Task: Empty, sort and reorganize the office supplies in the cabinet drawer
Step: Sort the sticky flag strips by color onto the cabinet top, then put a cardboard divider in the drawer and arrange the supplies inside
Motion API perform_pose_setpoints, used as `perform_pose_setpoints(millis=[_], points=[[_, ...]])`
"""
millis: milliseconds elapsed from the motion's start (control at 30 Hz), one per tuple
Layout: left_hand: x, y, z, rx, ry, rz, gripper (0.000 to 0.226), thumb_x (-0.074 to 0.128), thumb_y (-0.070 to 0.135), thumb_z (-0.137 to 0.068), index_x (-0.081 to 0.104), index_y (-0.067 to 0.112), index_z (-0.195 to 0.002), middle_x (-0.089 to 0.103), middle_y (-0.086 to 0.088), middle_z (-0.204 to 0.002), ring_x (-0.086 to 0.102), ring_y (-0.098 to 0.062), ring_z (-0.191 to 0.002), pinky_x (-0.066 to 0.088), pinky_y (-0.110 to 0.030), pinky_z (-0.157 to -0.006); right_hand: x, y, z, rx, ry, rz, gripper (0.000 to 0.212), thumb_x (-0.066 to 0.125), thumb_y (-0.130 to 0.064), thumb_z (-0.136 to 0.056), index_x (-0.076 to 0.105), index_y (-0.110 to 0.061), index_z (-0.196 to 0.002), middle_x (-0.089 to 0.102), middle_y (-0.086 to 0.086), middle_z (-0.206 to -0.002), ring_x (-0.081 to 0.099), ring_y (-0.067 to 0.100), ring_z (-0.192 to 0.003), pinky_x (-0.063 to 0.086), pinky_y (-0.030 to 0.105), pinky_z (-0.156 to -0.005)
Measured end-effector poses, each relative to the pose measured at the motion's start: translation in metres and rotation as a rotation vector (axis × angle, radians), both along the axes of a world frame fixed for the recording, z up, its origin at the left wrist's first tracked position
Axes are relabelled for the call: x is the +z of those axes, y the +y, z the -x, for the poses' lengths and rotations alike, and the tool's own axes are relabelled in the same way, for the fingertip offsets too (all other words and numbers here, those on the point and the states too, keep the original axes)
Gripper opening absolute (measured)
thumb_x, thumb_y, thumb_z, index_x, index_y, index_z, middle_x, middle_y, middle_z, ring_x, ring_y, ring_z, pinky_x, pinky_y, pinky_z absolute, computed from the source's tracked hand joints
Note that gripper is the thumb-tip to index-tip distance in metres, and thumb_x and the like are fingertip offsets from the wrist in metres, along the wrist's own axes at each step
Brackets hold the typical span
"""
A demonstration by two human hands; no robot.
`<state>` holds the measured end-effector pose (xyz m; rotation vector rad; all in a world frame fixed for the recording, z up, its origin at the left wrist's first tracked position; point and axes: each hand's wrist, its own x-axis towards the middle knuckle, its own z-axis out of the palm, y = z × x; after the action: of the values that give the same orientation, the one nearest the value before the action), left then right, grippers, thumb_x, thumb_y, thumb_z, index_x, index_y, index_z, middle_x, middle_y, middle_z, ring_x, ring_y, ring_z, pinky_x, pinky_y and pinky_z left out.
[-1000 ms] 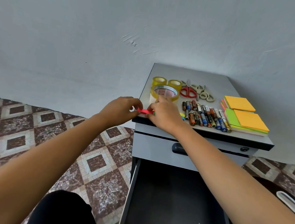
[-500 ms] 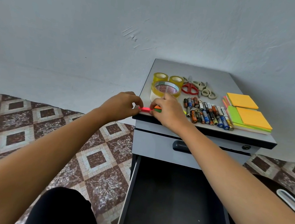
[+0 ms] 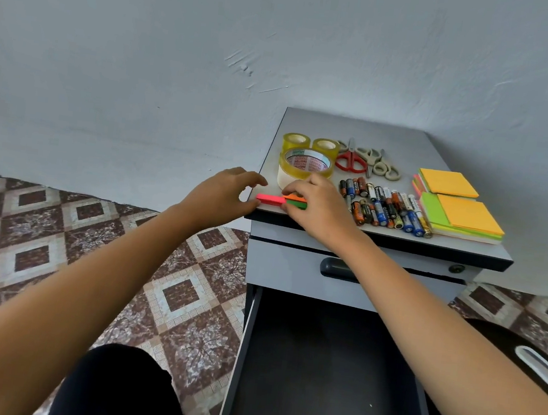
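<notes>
Sticky strips (image 3: 270, 199): in front of tape roll (image 3: 306, 166), between both hands.
Right hand (image 3: 317, 205): pinches their green-orange end.
Left hand (image 3: 222, 194): loose, beside pink end.

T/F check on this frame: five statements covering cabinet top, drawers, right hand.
1. The batteries lie in the pulled-out lower drawer. False: they lie on the cabinet top.
2. Three tape rolls sit on the top's left side. True.
3. The red-handled scissors lie beside beige-handled scissors. True.
4. The upper drawer is open. False: it is shut.
5. The right hand is on the large sticky-note stacks. False: it holds small orange and green pads at the front-left edge.
</notes>
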<state>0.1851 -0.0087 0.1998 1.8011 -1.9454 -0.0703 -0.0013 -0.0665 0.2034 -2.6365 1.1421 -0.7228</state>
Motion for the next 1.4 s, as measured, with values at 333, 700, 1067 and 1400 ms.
perform_pose_setpoints(millis=[333,700,1067,1400], points=[[-0.016,0.069,0.058,-0.005,0.193,0.172,0.036,0.059,0.022,-0.091,0.056,0.018,-0.126,0.056,0.0,-0.117,0.049,-0.012,-0.11,0.035,-0.019,-0.089,-0.014,0.055,0.08,0.014,-0.065,-0.075,0.04,0.058,-0.03,-0.092,0.055,-0.019,-0.131,0.052,-0.003,-0.124,0.048,0.01,-0.115,0.032,0.016,-0.091],[-0.121,0.121,0.139,-0.224,0.16,-0.154,0.03,0.053,0.03,-0.093,0.06,0.021,-0.12,0.055,0.002,-0.118,0.051,-0.014,-0.11,0.039,-0.024,-0.096,-0.106,0.124,0.161,0.0,0.157,-0.343,0.043,0.052,-0.041,-0.093,0.05,-0.028,-0.134,0.046,-0.011,-0.13,0.046,0.006,-0.119,0.036,0.019,-0.098],[-0.204,0.157,0.167,-0.382,-0.054,-0.616,0.054,0.049,0.056,-0.089,0.047,0.027,-0.135,0.049,0.002,-0.132,0.048,-0.016,-0.12,0.04,-0.031,-0.1,-0.191,0.166,0.199,0.171,0.604,-0.664,0.071,0.056,-0.065,-0.081,0.04,-0.029,-0.139,0.046,-0.003,-0.131,0.048,0.016,-0.121,0.041,0.034,-0.099],[-0.232,0.173,0.171,-0.433,-0.299,-0.71,0.065,0.059,0.061,-0.077,0.036,0.036,-0.133,0.054,0.007,-0.119,0.056,-0.018,-0.109,0.046,-0.033,-0.079,-0.218,0.174,0.202,0.257,0.705,-0.567,0.063,0.064,-0.061,-0.074,0.049,-0.025,-0.122,0.055,-0.002,-0.115,0.055,0.019,-0.107,0.045,0.032,-0.086]])
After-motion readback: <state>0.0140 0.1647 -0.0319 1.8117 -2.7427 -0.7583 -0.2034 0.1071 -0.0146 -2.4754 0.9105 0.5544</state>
